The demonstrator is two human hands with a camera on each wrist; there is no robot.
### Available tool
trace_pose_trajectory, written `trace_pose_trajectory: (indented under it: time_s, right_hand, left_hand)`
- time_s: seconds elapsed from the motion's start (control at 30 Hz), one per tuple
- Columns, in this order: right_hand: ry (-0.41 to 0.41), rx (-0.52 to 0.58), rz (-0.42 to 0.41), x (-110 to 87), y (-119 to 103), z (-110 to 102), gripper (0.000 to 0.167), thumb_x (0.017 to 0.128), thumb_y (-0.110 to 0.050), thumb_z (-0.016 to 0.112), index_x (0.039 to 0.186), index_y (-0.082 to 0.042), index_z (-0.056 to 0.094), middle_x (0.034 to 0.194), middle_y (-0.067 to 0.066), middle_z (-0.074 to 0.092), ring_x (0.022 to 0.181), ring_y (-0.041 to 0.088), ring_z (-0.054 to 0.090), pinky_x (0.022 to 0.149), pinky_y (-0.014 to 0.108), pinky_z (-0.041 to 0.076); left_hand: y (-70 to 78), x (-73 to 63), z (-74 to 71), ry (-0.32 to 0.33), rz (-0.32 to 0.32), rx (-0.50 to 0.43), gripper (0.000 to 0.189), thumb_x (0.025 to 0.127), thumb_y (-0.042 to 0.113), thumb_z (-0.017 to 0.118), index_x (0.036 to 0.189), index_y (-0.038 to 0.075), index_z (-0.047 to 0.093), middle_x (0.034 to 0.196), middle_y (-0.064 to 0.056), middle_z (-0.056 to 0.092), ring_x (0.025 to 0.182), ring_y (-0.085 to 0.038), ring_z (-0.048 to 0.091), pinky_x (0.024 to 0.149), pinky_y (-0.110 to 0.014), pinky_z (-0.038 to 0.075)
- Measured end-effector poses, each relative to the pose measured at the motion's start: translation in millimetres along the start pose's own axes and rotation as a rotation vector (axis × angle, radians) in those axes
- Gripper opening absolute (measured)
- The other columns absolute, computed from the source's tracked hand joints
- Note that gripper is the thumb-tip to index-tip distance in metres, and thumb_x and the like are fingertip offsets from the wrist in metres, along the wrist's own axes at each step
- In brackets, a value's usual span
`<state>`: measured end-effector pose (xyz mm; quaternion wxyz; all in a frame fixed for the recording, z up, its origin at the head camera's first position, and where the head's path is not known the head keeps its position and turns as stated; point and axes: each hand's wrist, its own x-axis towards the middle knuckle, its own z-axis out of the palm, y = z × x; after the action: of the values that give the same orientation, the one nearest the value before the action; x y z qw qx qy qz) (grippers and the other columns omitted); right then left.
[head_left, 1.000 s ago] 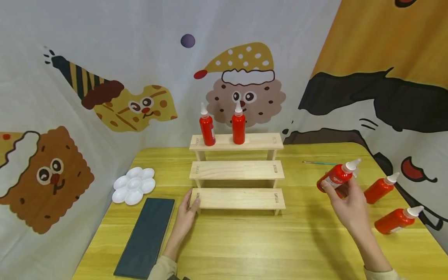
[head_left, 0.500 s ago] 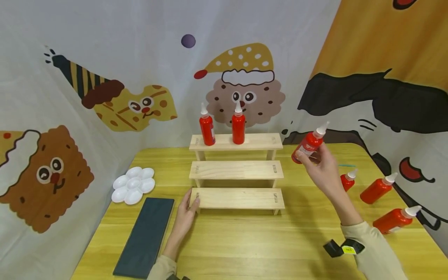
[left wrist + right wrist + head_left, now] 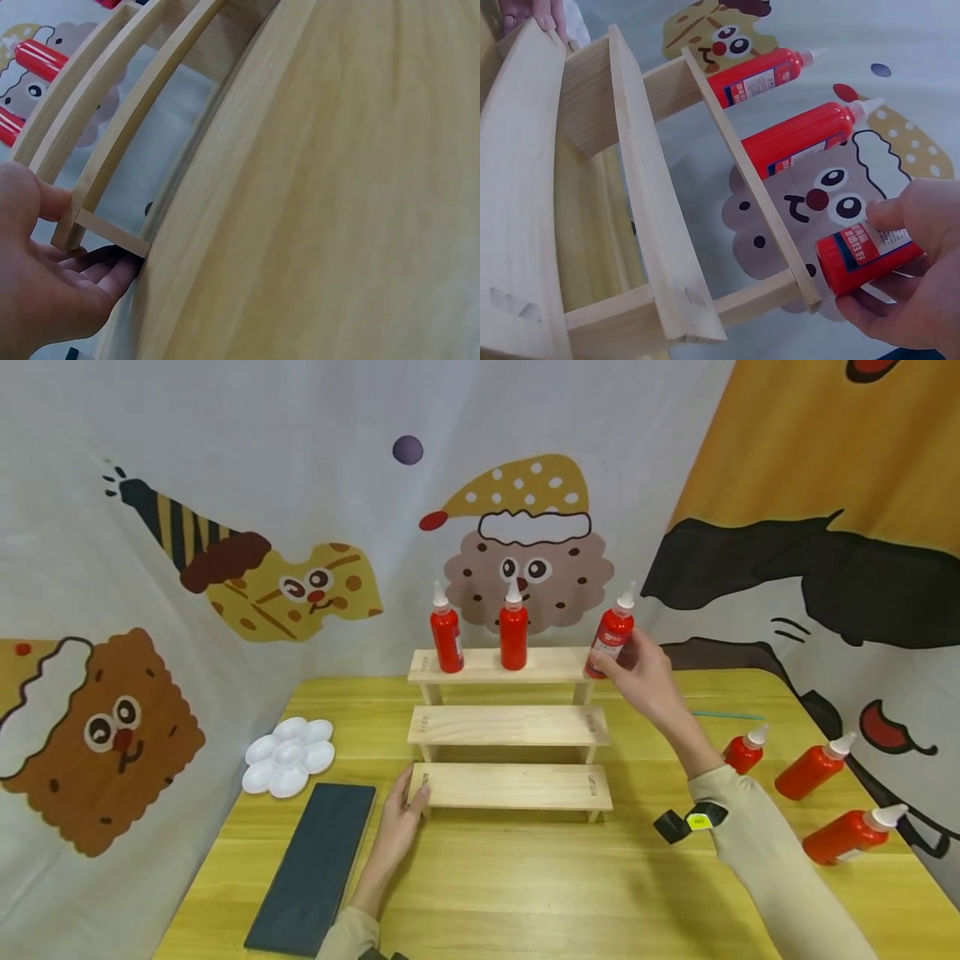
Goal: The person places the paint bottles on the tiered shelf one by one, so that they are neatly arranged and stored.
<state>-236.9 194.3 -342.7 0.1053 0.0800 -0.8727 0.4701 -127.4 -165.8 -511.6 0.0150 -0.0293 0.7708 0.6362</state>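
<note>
A three-tier wooden stand (image 3: 510, 725) stands on the table. My left hand (image 3: 399, 827) grips the left end of its lowest step, thumb on top and fingers beneath in the left wrist view. A red squeeze bottle with a white pointed nozzle (image 3: 615, 625) is in my right hand (image 3: 647, 675), pinched between thumb and fingers at the top step's right end. In the right wrist view, the held bottle's base (image 3: 829, 266) is close to that step; whether they touch I cannot tell. Two similar bottles, a left one (image 3: 447, 639) and a middle one (image 3: 513, 637), stand upright on the top step.
On the right of the table are three more red bottles: a far one (image 3: 742, 752), a middle one (image 3: 810, 771) and a near one (image 3: 846, 837). A thin brush (image 3: 727, 716) lies behind them. Leftward are a white flower-shaped palette (image 3: 288, 756) and a dark flat board (image 3: 313, 868).
My right hand has carried its bottle leftward and back, from above the table's right side to the top step's right end, turning it more upright. My left hand has stayed put.
</note>
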Motion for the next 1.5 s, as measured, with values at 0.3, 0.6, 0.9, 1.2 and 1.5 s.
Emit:
trace_pose_trajectory:
  time_s: [0.3,0.6,0.9,1.2,1.5]
  right_hand:
    - [-0.043,0.015,-0.033,23.2,-2,15,0.048,0.1,-0.024,0.066,0.137,0.001,0.051,0.128,0.025,0.062,0.116,0.041,0.062,0.099,0.053,0.053]
    - [-0.061,0.011,-0.016,31.3,-4,22,0.05,0.099,-0.024,0.067,0.139,0.001,0.051,0.133,0.025,0.06,0.118,0.041,0.061,0.1,0.054,0.052]
    - [-0.052,0.01,-0.004,35.1,-4,28,0.05,0.099,-0.024,0.067,0.138,0.002,0.051,0.133,0.025,0.061,0.119,0.042,0.062,0.103,0.054,0.052]
    - [-0.056,0.012,-0.008,33.7,-4,29,0.058,0.098,-0.024,0.069,0.144,0.002,0.045,0.138,0.026,0.057,0.123,0.043,0.06,0.106,0.055,0.049]
    - [0.018,0.007,-0.027,17.5,-1,10,0.065,0.096,-0.027,0.071,0.148,0.0,0.042,0.145,0.025,0.054,0.133,0.042,0.053,0.113,0.054,0.043]
  left_hand:
    - [-0.5,0.8,0.4,-0.001,0.016,-0.008,0.067,0.109,0.03,0.05,0.162,0.003,0.018,0.164,-0.024,0.028,0.147,-0.041,0.036,0.116,-0.057,0.037]
    - [-0.3,0.7,0.2,0.003,0.008,-0.012,0.068,0.108,0.03,0.05,0.162,0.003,0.018,0.164,-0.024,0.028,0.147,-0.04,0.037,0.116,-0.056,0.038]
    - [-1.6,2.4,0.4,0.008,0.01,0.006,0.066,0.109,0.03,0.049,0.162,0.003,0.019,0.163,-0.024,0.03,0.146,-0.04,0.039,0.116,-0.056,0.039]
    - [-1.7,1.4,1.2,0.014,-0.003,0.006,0.067,0.109,0.031,0.05,0.162,0.004,0.019,0.163,-0.023,0.031,0.147,-0.039,0.038,0.116,-0.056,0.039]
    - [3.0,-0.8,1.4,0.009,-0.007,-0.007,0.067,0.108,0.03,0.05,0.162,0.004,0.018,0.162,-0.024,0.031,0.145,-0.039,0.04,0.115,-0.055,0.04]
